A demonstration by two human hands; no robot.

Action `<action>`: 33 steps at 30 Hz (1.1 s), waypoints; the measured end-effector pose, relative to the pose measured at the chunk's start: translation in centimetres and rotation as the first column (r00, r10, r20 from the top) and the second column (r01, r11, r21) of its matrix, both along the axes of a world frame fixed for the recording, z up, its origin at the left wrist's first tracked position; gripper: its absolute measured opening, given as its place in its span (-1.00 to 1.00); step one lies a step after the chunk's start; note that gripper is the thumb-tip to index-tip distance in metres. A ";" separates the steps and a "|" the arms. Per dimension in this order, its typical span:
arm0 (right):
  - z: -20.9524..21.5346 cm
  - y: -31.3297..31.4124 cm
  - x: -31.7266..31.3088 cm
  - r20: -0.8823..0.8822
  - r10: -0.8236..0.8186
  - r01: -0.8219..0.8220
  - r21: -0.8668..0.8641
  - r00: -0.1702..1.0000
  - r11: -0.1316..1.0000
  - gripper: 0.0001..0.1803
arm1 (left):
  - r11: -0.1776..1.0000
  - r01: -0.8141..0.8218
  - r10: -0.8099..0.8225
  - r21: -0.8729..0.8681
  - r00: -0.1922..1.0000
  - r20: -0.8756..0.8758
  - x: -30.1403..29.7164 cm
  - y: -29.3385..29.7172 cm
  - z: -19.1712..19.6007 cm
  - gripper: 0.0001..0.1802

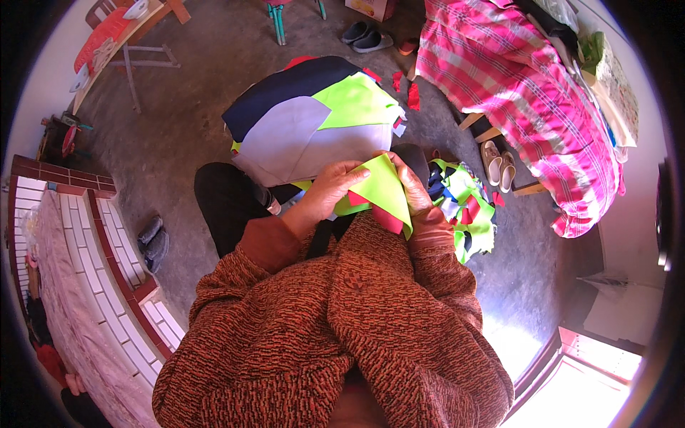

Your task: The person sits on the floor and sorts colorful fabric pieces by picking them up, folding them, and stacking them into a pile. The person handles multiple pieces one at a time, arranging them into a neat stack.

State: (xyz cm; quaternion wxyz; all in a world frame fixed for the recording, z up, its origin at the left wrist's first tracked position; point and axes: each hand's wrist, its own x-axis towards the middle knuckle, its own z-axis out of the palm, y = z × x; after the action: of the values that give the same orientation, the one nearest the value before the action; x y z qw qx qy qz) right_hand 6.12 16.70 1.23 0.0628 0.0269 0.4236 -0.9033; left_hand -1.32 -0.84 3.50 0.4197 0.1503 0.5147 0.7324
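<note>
Between my hands, above my lap, is a folded piece of lime-green fabric (384, 187) with a pointed lower corner. My left hand (332, 187) pinches its left edge, and my right hand (412, 187) is closed on its upper right edge. A dark red piece of cloth (387, 220) shows beneath the green one. Just beyond my hands lies a wide spread of larger fabric pieces: navy cloth (285, 91), pale lilac-grey cloth (282, 135) and lime-green cloth (357, 100). To the right of my right hand is a heap of mixed scraps (467, 210).
A bed with a pink checked cover (499, 93) stands at the right, pale shoes (497, 165) beside it. Dark slippers (367, 37) lie at the far side, grey shoes (153, 242) at the left. Red scraps (413, 96) dot the floor. A white-tiled ledge (85, 235) runs along the left.
</note>
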 end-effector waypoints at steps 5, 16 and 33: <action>0.2 0.3 -0.3 -0.121 0.050 -0.033 0.139 0.991 0.990 0.33 | 0.999 -0.008 -0.001 0.045 0.982 0.189 -1.0 -0.2 0.9 -0.64; -0.2 -1.1 -0.4 0.045 -0.108 0.088 0.327 0.993 0.941 -0.49 | 0.999 -0.038 0.035 0.023 0.989 0.141 -0.9 0.7 0.4 -0.57; 0.2 -0.9 -0.8 0.142 -0.206 0.223 -0.113 0.968 0.968 -0.61 | 0.991 -0.135 0.134 0.003 0.976 -0.172 0.3 0.5 0.5 -0.62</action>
State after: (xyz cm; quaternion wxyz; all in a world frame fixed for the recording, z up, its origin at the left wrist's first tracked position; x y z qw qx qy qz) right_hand 5.29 15.82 1.42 -0.0065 0.1271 0.3543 -0.9264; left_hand -1.02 -0.34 3.95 0.3237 0.1761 0.5610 0.7412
